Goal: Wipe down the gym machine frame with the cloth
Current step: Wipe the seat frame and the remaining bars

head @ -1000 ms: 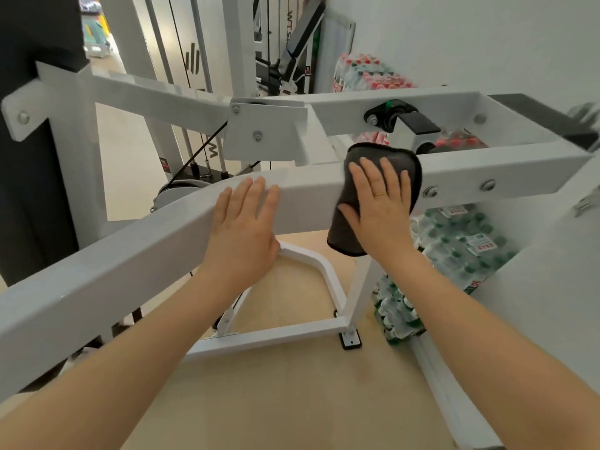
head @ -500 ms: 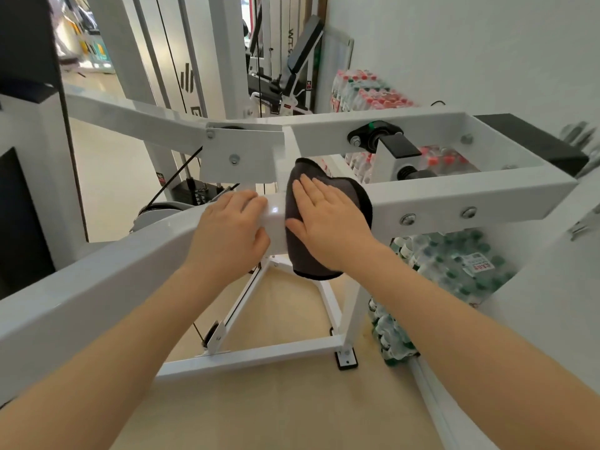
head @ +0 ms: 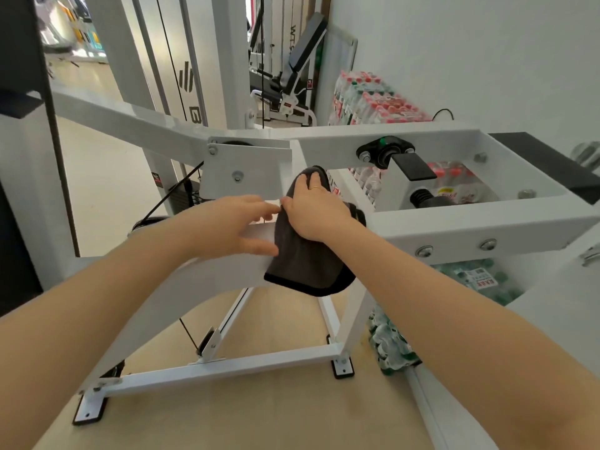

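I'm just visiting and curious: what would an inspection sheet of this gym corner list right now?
Surface: white machine frame, sloping beam, bolts showing.
Job's things: dark grey cloth draped over the beam.
Clutter: shrink-wrapped water bottle packs stacked by the wall, more beneath the frame.
Hands: right hand presses the cloth on the beam; left hand lies flat on the beam beside it.
Cables: black machine cable behind the frame; a black cord at the wall.
Surroundings: beige floor, white wall, a weight bench behind.
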Tool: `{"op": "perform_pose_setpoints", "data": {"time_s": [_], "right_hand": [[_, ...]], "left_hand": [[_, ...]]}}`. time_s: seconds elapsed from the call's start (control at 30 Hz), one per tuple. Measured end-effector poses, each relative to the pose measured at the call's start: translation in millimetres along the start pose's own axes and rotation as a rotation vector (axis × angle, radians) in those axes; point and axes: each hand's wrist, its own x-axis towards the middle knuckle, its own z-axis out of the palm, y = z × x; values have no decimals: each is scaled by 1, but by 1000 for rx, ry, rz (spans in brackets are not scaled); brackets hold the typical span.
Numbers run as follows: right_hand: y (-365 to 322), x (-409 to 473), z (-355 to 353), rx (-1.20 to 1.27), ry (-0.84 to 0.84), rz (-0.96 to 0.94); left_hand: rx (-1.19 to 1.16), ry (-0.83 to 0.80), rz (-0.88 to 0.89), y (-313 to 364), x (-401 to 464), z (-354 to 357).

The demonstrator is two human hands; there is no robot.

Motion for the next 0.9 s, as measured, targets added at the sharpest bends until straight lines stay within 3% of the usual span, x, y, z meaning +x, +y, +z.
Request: {"op": "perform_pose_setpoints", "data": {"time_s": [0.2, 0.4, 0.63, 0.77, 0.9], "right_hand": [[-1, 57, -7, 195, -96, 28], [3, 85, -14, 398, 13, 24], [14, 37, -16, 133, -127, -117], [19, -4, -16, -8, -95, -168], [38, -53, 0, -201, 180, -290]], "left_hand": [[-116, -70, 19, -10, 5, -2], [71, 39, -14, -12, 5, 2], [131, 68, -26, -5, -3, 5], [155, 99, -43, -3, -5, 4], [188, 112, -83, 0, -10, 7]]}}
